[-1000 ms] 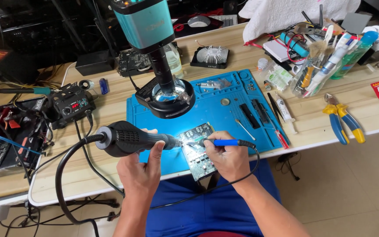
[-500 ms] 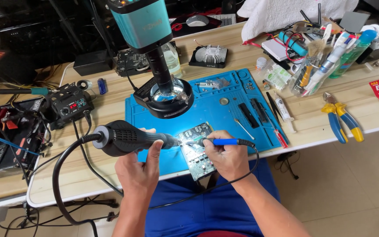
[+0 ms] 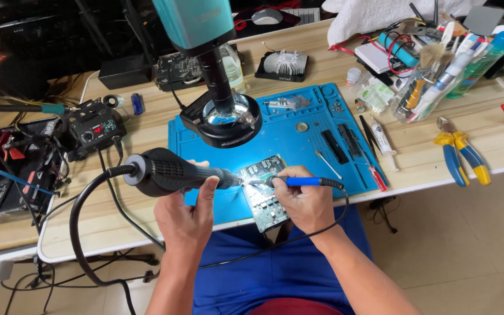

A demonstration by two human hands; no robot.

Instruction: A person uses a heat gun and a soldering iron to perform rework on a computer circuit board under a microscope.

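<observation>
My left hand point(image 3: 189, 214) grips a black hot-air gun point(image 3: 170, 172), its nozzle pointing right at a green circuit board point(image 3: 265, 195). The board lies tilted on the blue work mat point(image 3: 316, 125), overhanging the table's front edge. My right hand point(image 3: 304, 201) holds a blue-handled soldering iron point(image 3: 298, 182), whose tip meets the board's upper part beside the nozzle. Black cables run down from both tools. A microscope with a teal head point(image 3: 196, 23) and lit ring light point(image 3: 224, 119) stands just behind the board.
A black soldering station point(image 3: 91, 131) sits at the left among cables. On the right lie yellow-and-blue pliers point(image 3: 459, 154), a clear holder of brushes and tubes point(image 3: 433, 81), tweezers and small tools point(image 3: 374, 146). A heatsink point(image 3: 284, 63) rests at the back.
Both hands and tools stay at the board; the view has only shifted slightly.
</observation>
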